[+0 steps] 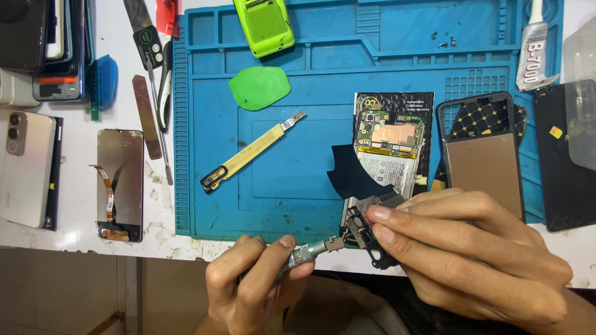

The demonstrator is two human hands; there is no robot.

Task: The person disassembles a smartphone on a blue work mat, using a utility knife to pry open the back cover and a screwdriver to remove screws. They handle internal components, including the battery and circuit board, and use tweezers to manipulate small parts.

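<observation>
Head view: left hand [251, 282] fingers pinching metal screwdriver [305, 254], tip beside right hand [462, 248] fingers gripping black phone bracket [366, 239].

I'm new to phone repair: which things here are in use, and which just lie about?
In use: left hand with metal screwdriver; right hand on small black frame part; opened phone.

Lying about: green pick, yellow scraper, glue tube, loose screen, blue mat.

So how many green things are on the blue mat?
2: a bright green phone shell at the blue mat's top edge, and a flat green pick just below it. None seem hidden.
</observation>
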